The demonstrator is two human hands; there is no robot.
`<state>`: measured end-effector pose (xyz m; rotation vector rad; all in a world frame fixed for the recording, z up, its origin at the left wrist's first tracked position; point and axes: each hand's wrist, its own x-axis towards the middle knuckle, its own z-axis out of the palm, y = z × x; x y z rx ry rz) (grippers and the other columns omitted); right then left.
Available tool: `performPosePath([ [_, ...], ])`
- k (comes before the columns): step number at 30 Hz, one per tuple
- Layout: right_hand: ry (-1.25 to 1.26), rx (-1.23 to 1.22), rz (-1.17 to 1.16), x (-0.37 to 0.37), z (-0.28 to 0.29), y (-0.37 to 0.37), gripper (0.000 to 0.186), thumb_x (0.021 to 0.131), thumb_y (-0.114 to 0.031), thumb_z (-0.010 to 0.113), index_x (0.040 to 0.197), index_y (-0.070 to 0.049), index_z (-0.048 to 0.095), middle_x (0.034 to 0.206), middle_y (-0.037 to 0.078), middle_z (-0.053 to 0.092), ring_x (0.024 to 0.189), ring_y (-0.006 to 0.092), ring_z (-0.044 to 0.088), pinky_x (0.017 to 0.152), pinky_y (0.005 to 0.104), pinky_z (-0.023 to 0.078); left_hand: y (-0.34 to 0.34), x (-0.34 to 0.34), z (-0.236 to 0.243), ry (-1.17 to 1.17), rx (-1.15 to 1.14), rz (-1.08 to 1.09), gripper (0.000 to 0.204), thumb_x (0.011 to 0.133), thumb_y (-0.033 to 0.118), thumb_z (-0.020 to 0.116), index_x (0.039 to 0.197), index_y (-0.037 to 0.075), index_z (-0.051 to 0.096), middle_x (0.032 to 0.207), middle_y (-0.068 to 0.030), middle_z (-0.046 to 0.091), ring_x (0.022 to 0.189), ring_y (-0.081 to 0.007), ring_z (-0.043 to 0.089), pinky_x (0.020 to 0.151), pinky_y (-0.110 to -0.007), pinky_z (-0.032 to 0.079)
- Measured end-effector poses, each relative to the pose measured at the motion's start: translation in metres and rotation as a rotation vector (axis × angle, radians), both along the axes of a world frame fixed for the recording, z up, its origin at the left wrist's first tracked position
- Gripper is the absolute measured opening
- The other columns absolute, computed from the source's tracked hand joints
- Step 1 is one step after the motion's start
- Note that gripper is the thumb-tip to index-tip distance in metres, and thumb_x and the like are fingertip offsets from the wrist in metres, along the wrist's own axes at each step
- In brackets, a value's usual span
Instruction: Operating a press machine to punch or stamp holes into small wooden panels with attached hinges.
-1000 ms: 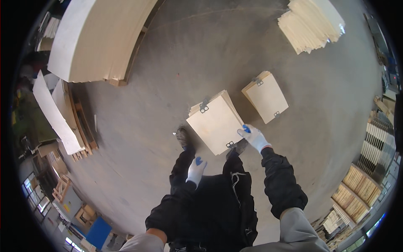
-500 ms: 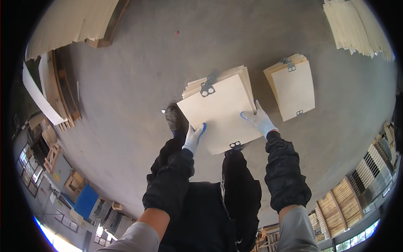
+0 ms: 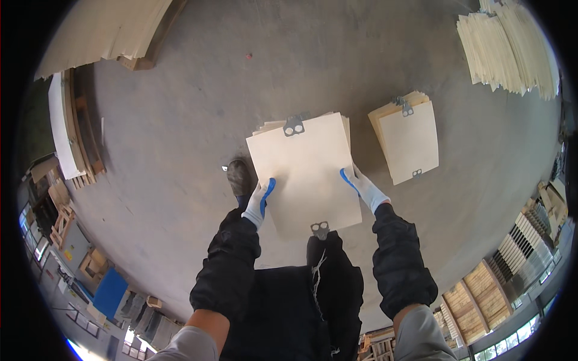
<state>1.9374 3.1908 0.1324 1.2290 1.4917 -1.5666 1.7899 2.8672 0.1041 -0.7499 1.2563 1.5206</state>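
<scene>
A cream flat panel (image 3: pixel 304 171) lies across the top of a pile of like panels (image 3: pixel 271 126), whose edges peek out along its far side. Dark grey metal plates with two round holes sit at its far edge (image 3: pixel 294 126) and near edge (image 3: pixel 320 229). My left hand (image 3: pixel 260 198), in a white glove with blue on the thumb, grips the panel's left edge, thumb on top. My right hand (image 3: pixel 364 186), gloved alike, grips the right edge the same way. Both hands' fingers are mostly hidden beneath the panel.
A second pile of panels (image 3: pixel 409 141) with similar metal plates stands on the grey floor to the right. Larger stacks of sheets rise at the far left (image 3: pixel 108 27) and far right (image 3: pixel 500 51). My left shoe (image 3: pixel 239 174) is beside the near pile.
Between my hands the panel has turned slightly clockwise and now covers more of the pile's far edges. My hands have shifted a little nearer and left in the view, which has itself moved.
</scene>
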Motion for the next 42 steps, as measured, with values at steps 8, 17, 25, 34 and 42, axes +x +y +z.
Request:
performPosePath([
  [8, 0.184, -0.022, -0.581, 0.013, 0.015, -0.042, 0.061, 0.100, -0.045, 0.063, 0.141, -0.001, 0.053, 0.127, 0.005, 0.062, 0.113, 0.0137, 0.060, 0.100, 0.0258, 0.046, 0.011, -0.003, 0.024, -0.029, 0.082, 0.133, 0.051, 0.103, 0.025, 0.060, 0.148, 0.003, 0.047, 0.129, -0.0032, 0.063, 0.115, -0.0112, 0.060, 0.101, -0.028, 0.047],
  [17, 0.232, -0.041, -0.799, 0.026, 0.243, -0.078, 0.052, 0.103, -0.038, 0.060, 0.138, 0.001, 0.056, 0.111, 0.005, 0.067, 0.102, 0.0122, 0.061, 0.091, 0.0281, 0.050, 0.017, -0.037, 0.243, 0.170, 0.085, -0.145, 0.049, 0.097, 0.016, 0.064, 0.141, -0.002, 0.053, 0.125, -0.0082, 0.065, 0.111, -0.0136, 0.063, 0.097, -0.027, 0.050],
  [25, 0.537, 0.127, -1.089, 0.069, 0.491, -0.160, 0.060, 0.105, -0.053, 0.046, 0.145, -0.008, 0.049, 0.143, 0.006, 0.055, 0.127, 0.0230, 0.055, 0.105, 0.0385, 0.047, 0.001, -0.133, 0.529, 0.747, 0.224, -0.770, 0.096, 0.079, 0.053, 0.079, 0.158, 0.016, 0.038, 0.132, -0.0256, 0.049, 0.124, -0.0391, 0.053, 0.109, -0.043, 0.041],
  [34, 0.994, 0.208, -0.969, -0.005, 0.641, -0.219, 0.065, 0.106, -0.055, 0.043, 0.149, -0.007, 0.045, 0.143, 0.010, 0.056, 0.126, 0.0291, 0.056, 0.102, 0.0431, 0.049, -0.066, -0.166, 0.706, 0.835, 0.515, -0.436, 0.097, 0.081, 0.045, 0.078, 0.155, -0.002, 0.036, 0.156, -0.0237, 0.037, 0.145, -0.0345, 0.036, 0.121, -0.042, 0.024],
  [42, 1.072, -0.029, -0.880, -0.030, 0.663, -0.314, 0.066, 0.099, -0.033, 0.065, 0.151, 0.000, 0.040, 0.135, 0.010, 0.057, 0.118, 0.0205, 0.060, 0.093, 0.0341, 0.054, -0.224, -0.118, 0.767, 0.831, 0.429, -0.122, 0.088, 0.084, 0.037, 0.076, 0.151, -0.005, 0.040, 0.143, -0.0148, 0.053, 0.129, -0.0210, 0.051, 0.109, -0.034, 0.040],
])
